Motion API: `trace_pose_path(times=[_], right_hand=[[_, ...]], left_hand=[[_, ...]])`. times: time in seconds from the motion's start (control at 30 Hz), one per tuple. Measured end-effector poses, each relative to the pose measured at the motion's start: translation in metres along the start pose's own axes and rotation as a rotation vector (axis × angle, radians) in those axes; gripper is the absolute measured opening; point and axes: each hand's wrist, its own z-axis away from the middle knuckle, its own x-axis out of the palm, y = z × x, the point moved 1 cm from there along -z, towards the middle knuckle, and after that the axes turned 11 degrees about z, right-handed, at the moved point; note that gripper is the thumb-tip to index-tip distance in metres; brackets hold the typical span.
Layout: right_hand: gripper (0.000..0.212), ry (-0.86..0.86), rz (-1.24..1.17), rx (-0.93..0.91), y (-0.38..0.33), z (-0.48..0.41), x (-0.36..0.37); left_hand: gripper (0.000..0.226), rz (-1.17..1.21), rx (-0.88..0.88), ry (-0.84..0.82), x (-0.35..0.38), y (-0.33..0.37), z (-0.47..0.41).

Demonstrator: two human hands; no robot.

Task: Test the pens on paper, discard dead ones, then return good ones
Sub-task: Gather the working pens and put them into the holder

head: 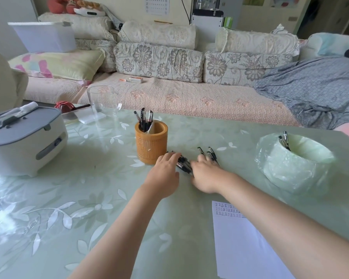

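Note:
Several black pens [183,163] lie loose on the green table, just right of an orange pen holder [151,144] that holds several more pens [144,119]. My left hand [165,174] lies over the left end of the loose pens, fingers stretched onto them. My right hand [205,174] covers their right part, blurred, and more pen ends [211,153] stick out past its fingers. Whether either hand grips a pen is hidden. A white paper [244,244] with rows of test marks lies at the front right. A bag-lined bin [294,160] at the right holds two pens [284,140].
A grey-lidded white box [24,141] stands at the table's left. A clear glass [104,105] and a white pad [92,117] are behind the holder. A sofa with cushions and a grey blanket runs beyond the table's far edge.

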Motion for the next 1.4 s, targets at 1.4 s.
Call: trace_pose_path(times=[1.4], right_hand=[[0.019,0.053,-1.121,-0.346,-0.05,0.013,-0.017]], left_hand=[[0.042,0.62,0.079,0.146,-0.082,0.032,0.02]])
